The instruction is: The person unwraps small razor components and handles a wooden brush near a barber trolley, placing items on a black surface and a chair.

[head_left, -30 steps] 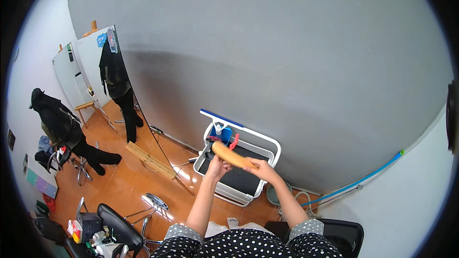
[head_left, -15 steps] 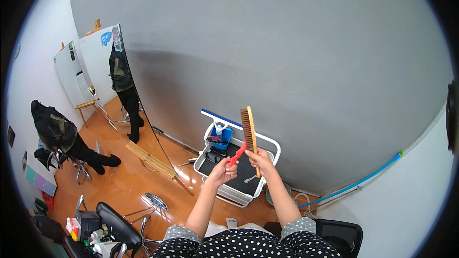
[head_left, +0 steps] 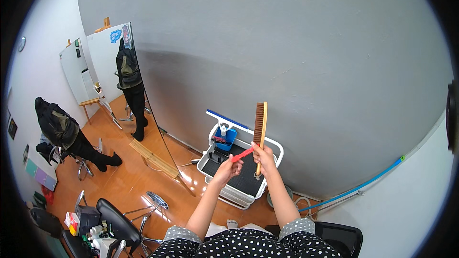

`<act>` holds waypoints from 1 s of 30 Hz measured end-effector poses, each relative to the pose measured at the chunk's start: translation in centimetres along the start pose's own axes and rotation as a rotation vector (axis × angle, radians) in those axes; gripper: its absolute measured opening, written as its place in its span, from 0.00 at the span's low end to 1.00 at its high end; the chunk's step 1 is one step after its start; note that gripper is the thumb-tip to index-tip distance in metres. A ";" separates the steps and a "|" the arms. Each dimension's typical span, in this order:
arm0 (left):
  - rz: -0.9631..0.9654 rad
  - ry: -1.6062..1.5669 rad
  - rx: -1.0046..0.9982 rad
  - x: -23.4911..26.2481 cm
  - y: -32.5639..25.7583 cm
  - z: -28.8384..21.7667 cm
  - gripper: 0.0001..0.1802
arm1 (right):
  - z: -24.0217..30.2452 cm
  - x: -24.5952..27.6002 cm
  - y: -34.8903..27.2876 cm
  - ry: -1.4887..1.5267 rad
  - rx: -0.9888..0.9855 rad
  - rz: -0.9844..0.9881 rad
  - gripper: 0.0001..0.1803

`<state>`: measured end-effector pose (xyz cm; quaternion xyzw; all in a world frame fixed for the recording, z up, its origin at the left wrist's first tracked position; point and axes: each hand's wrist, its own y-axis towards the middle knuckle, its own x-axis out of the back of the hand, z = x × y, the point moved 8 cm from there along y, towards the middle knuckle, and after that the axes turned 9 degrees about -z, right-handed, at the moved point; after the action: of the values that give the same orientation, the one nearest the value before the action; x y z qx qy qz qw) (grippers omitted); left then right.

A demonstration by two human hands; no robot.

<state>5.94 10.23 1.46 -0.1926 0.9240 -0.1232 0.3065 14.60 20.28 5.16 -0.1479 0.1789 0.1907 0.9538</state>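
Note:
My right hand (head_left: 264,157) grips the handle of a long wooden brush (head_left: 260,126) and holds it upright, bristles facing left. My left hand (head_left: 227,168) holds a small red comb-like tool (head_left: 243,154) whose tip points at the brush handle near my right hand. Both hands are raised above a white utility cart (head_left: 272,151) with a dark tray. In the cart stand a blue tub (head_left: 225,138) and a white bottle (head_left: 223,129).
A grey wall (head_left: 287,43) rises behind the cart. A tall mirror (head_left: 125,76) leans on it at left, with another person (head_left: 62,131) in dark clothes beyond. A black chair (head_left: 114,220) and a stand base (head_left: 157,199) are on the orange floor. A blue hose (head_left: 363,187) runs right.
The brush has swung from lying flat across my hands to upright. My left hand has drawn the red tool down off the bristles toward the handle.

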 end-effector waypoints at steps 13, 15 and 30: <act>-0.172 -0.106 -0.365 4.5 2.2 -1.8 0.12 | -1.1 -1.5 -6.3 -1.014 0.398 0.098 0.27; -0.272 -0.105 -0.362 4.8 2.5 -1.5 0.13 | -1.5 -0.2 -5.8 -0.991 0.386 0.082 0.26; -0.122 -0.088 -0.296 3.7 2.6 -0.2 0.12 | -0.5 3.8 -2.6 -0.937 0.360 -0.119 0.25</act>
<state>2.38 11.02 -1.25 -0.2966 0.9043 0.0045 0.3070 18.82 18.95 3.76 0.1102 -0.2472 0.1479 0.9513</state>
